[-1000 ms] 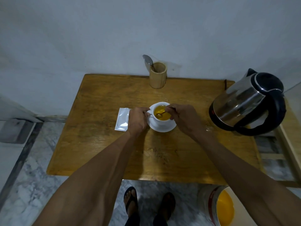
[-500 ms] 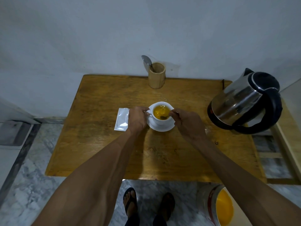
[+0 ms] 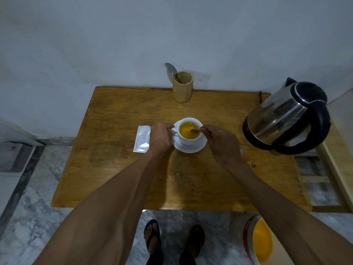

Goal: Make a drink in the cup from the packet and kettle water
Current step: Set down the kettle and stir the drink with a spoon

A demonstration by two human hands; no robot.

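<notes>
A white cup (image 3: 191, 140) full of yellow-orange drink stands on a white saucer (image 3: 189, 149) in the middle of the wooden table (image 3: 118, 169). My left hand (image 3: 160, 137) pinches the cup's handle on its left side. My right hand (image 3: 219, 143) holds a small spoon (image 3: 194, 130) whose bowl dips into the drink. The silver packet (image 3: 142, 138) lies flat just left of my left hand. The steel and black kettle (image 3: 284, 117) sits at the table's right edge.
A wooden holder (image 3: 182, 87) with a second spoon (image 3: 171, 69) stands at the back edge against the wall. A bucket with orange inside (image 3: 256, 240) sits on the marble floor at lower right, beside my sandalled feet (image 3: 172, 240).
My right hand has drawn back a little to the right while the spoon has circled inside the cup. The left hand has stayed on the handle.
</notes>
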